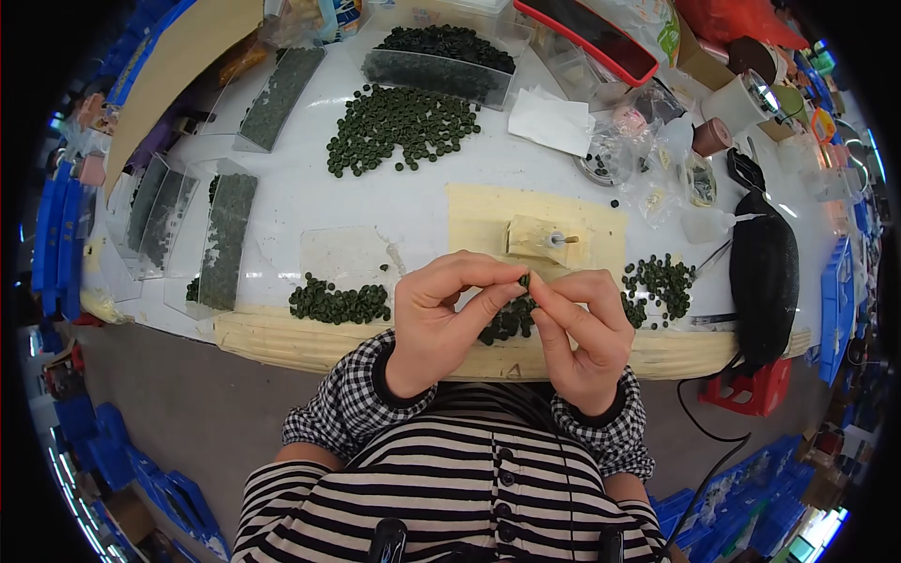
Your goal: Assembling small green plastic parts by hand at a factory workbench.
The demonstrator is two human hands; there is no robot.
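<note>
Clear tray (pixel 437 75), dark green discs (pixel 449 42) inside

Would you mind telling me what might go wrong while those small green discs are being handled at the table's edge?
1. Both hands, left hand and right hand, pinch one small green disc by the fingertips above the table edge; it could slip and fall to the floor.
2. The pile of discs lies close to that edge, so a sleeve might sweep some off.
</note>
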